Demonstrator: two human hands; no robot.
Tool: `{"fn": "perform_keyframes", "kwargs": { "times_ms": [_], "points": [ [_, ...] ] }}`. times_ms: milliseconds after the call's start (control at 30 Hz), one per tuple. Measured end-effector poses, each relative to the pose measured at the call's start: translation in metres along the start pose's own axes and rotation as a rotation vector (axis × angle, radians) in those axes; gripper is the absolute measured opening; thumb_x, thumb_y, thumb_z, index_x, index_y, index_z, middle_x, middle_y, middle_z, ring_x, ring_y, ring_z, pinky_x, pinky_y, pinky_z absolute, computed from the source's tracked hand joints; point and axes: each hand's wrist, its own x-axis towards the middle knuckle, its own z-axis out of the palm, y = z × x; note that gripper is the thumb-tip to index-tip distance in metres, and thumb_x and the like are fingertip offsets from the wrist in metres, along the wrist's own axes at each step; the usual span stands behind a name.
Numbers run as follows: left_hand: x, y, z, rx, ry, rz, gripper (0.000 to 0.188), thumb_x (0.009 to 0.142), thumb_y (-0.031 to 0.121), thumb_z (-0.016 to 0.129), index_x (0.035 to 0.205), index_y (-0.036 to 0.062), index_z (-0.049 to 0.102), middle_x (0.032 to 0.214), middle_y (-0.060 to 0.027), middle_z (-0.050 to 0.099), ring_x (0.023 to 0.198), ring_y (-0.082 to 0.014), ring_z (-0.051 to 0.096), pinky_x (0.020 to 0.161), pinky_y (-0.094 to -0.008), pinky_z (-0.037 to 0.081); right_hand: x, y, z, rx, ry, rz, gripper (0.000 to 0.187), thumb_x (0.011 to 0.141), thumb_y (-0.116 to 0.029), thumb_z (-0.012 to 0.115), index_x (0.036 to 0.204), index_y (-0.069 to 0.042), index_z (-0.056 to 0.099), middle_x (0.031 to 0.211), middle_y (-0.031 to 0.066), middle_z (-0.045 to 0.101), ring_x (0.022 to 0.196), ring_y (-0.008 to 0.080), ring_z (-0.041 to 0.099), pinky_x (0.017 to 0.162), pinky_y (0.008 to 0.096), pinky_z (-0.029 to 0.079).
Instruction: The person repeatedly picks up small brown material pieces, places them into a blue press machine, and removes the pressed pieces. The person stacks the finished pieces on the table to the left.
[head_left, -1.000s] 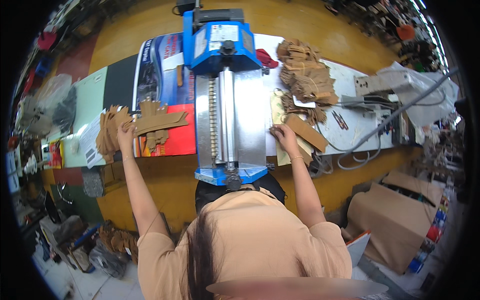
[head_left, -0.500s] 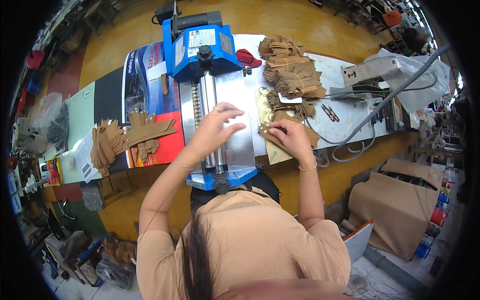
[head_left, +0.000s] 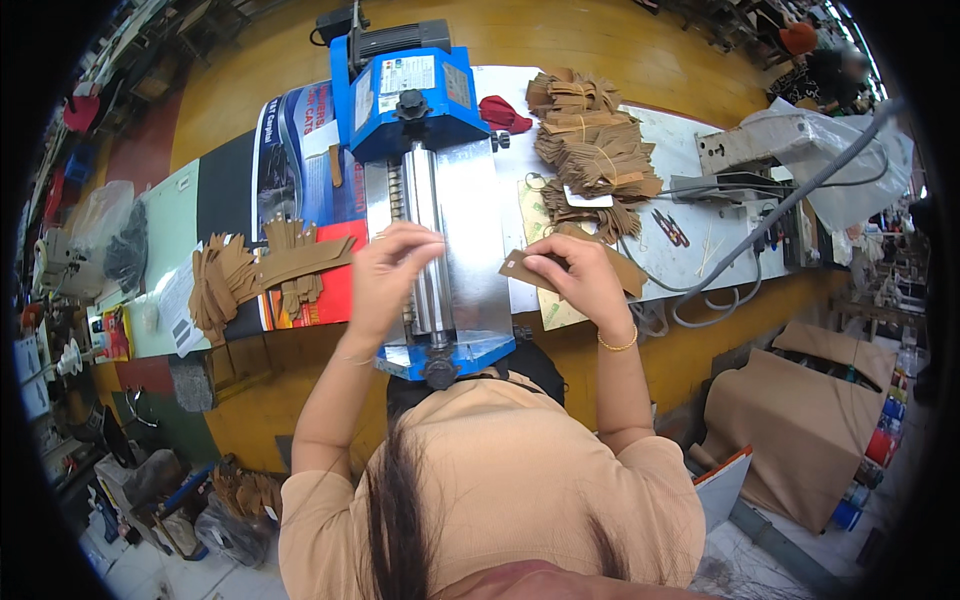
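My right hand (head_left: 588, 280) pinches a flat brown strip (head_left: 522, 272), perhaps leather, by thumb and fingers; a small pale mark shows near its left end. More of the same brown material lies under and behind that hand. My left hand (head_left: 385, 280) hovers at the left side of a blue roller machine (head_left: 420, 100), its fingertips drawn together over the shiny steel roller (head_left: 428, 240). Anything between those fingertips is too small to make out. To the right of the roller slopes a bare metal plate (head_left: 472, 220), between my two hands.
Banded bundles of brown strips (head_left: 595, 150) are heaped at the back right, beside red-handled snips (head_left: 670, 228). Loose brown strips (head_left: 290, 270) lie on a red sheet at left. A grey cable (head_left: 780, 210) crosses the right side. A red cloth (head_left: 503, 115) sits behind the machine.
My left hand has shifted left and its spread fingers have come together. My right hand has lifted the brown strip slightly leftward off the pile. The whole view has shifted a little.
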Motion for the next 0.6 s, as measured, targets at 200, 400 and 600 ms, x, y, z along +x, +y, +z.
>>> {"fn": "perform_keyframes", "kwargs": {
  "times_ms": [200, 400, 600],
  "points": [
    [-0.082, -0.052, -0.104, 0.066, 0.44, -0.387, 0.02, 0.091, 0.014, 0.066, 0.088, -0.0057, 0.07, 0.079, -0.0074, 0.069, 0.068, -0.0142, 0.066, 0.062, -0.025, 0.051, -0.001, 0.015, -0.005, -0.072, -0.052, 0.188, 0.018, 0.089, -0.018, 0.065, 0.097, -0.002, 0.067, 0.078, 0.0128, 0.069, 0.063, 0.0216, 0.063, 0.059, 0.0295, 0.047],
    [-0.214, -0.159, -0.188, 0.531, 0.591, -0.801, 0.013, 0.087, 0.005, 0.067, 0.094, -0.0052, 0.068, 0.083, -0.0119, 0.069, 0.07, -0.0143, 0.066, 0.066, -0.0232, 0.052, 0.01, 0.02, 0.006, -0.073, -0.176, 0.227, 0.017, 0.088, -0.016, 0.065, 0.097, -0.002, 0.067, 0.08, 0.0147, 0.069, 0.067, 0.0294, 0.064, 0.063, 0.034, 0.049],
    [-0.302, -0.212, -0.229, 0.939, 0.668, -1.119, 0.023, 0.093, 0.022, 0.06, 0.102, 0.0035, 0.07, 0.116, -0.0199, 0.063, 0.113, -0.0316, 0.057, 0.089, -0.045, 0.05, 0.025, 0.042, 0.031, -0.173, -0.186, 0.0, 0.017, 0.086, -0.012, 0.064, 0.097, -0.001, 0.068, 0.08, 0.0156, 0.069, 0.07, 0.0309, 0.064, 0.065, 0.0349, 0.049]
  ]
}}
